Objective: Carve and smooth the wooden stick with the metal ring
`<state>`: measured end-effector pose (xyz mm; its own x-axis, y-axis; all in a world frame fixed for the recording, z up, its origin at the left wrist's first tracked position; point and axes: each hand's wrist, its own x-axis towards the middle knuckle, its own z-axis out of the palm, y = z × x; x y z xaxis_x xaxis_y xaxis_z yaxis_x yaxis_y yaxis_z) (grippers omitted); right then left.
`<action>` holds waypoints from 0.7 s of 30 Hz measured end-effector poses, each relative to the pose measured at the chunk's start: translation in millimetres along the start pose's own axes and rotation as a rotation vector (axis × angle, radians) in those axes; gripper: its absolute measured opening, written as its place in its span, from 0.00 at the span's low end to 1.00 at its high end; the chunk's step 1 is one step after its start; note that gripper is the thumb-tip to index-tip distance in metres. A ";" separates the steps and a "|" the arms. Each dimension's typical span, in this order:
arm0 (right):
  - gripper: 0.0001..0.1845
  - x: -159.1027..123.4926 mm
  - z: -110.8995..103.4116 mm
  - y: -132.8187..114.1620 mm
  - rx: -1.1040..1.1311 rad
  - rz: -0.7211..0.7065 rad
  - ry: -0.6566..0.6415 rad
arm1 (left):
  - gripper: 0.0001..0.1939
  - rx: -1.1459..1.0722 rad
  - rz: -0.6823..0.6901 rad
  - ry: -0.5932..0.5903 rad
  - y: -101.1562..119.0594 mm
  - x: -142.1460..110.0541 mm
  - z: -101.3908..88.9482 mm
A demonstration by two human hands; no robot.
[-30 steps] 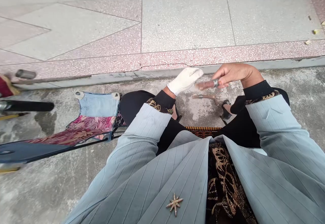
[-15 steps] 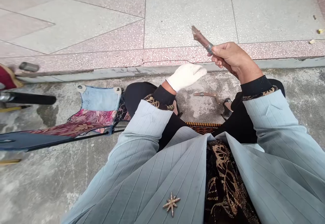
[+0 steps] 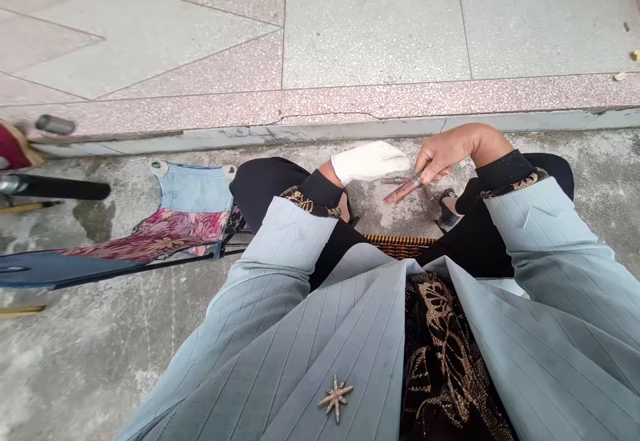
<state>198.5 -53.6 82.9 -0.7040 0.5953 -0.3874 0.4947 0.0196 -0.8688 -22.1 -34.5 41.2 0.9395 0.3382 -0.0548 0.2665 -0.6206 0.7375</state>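
In the head view my bare right hand (image 3: pixel 447 149) is closed on a brown stick (image 3: pixel 399 193) with wire wound round it. The stick slants down and to the left from my fingers. Close by on the left is my left hand (image 3: pixel 371 160), in a white glove, its fingers stretched out and holding nothing that I can see. A second wire-wound stick (image 3: pixel 393 180) lies on the concrete below, partly hidden behind my right hand and the held stick.
Across the front runs a low tiled step (image 3: pixel 370 34). On the left stand a folding chair with blue and floral cloth (image 3: pixel 195 191), a black tube (image 3: pixel 63 190) and a short grey cylinder (image 3: pixel 55 125). A woven seat edge (image 3: pixel 400 246) shows between my legs.
My right hand has come down toward me and turned the stick, whose free end now points down-left instead of up-left. My gloved left hand has dropped slightly.
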 end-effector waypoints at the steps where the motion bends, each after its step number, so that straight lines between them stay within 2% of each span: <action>1: 0.21 -5.9 -0.7 -0.5 0.061 -0.040 -0.099 | 0.28 -0.124 0.015 0.010 -0.2 1.4 2.5; 2: 0.21 -12.0 -1.8 -0.9 0.125 -0.062 -0.109 | 0.29 -0.246 0.017 0.043 -0.1 2.8 4.8; 3: 0.22 -17.7 -3.3 -1.0 0.206 -0.089 -0.047 | 0.30 -0.349 0.008 0.099 0.5 4.3 6.8; 5: 0.23 -26.1 -6.8 -0.1 0.399 -0.182 0.214 | 0.31 -0.446 -0.027 0.232 2.6 6.9 9.1; 7: 0.24 -28.4 -10.1 2.8 0.519 -0.218 0.490 | 0.32 -0.365 -0.062 0.328 5.3 8.6 9.0; 9: 0.24 -25.1 -12.2 7.8 0.548 -0.182 0.611 | 0.31 -0.178 -0.074 0.350 7.7 9.4 8.0; 11: 0.25 -18.3 -12.8 14.0 0.518 -0.123 0.695 | 0.31 0.004 -0.064 0.313 9.2 9.6 7.9; 14: 0.25 -7.4 -12.5 23.8 0.362 0.002 0.779 | 0.29 0.225 -0.041 0.224 9.8 9.4 10.0; 16: 0.26 -1.6 -12.9 29.2 0.183 0.135 0.783 | 0.28 0.333 -0.038 0.184 9.4 8.8 11.3; 21: 0.25 8.0 -16.8 35.5 -0.299 0.444 0.650 | 0.29 0.411 -0.041 0.168 9.0 5.7 10.0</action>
<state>219.0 -34.6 54.1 -0.0242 0.9401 -0.3399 0.8351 -0.1680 -0.5239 -12.2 -45.2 40.7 0.8873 0.4577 0.0570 0.3982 -0.8226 0.4059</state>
